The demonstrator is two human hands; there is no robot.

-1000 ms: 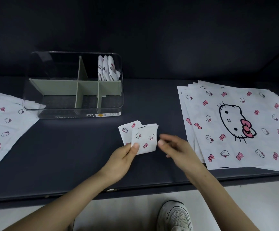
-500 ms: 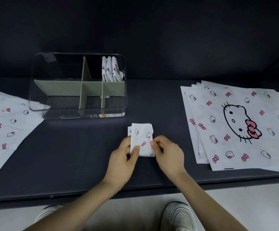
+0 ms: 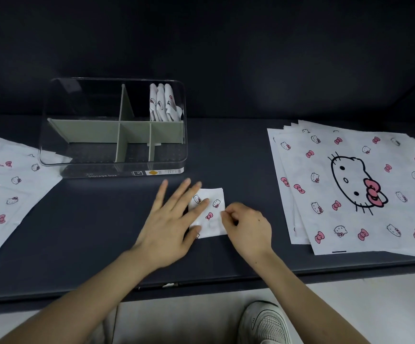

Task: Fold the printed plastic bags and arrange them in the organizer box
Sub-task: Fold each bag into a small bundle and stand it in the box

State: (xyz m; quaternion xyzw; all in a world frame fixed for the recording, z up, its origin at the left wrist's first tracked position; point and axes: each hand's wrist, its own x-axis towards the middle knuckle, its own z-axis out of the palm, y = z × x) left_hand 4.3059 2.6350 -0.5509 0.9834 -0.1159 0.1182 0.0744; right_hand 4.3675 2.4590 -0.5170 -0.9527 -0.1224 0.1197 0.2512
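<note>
Pinching folded bag with right fingers, left fingers flat, bundles in organizer box

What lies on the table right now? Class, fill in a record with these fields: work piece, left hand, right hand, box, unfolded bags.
work piece: folded bag, a small white rectangle lying flat on the dark table
left hand: left hand, fingers straight and spread, presses on the bag's left part
right hand: right hand, fingers curled, pinches the bag's right edge
box: organizer box, clear with green dividers; stored bags stand in its back right compartment
unfolded bags: right stack; left stack, partly under the box
</note>
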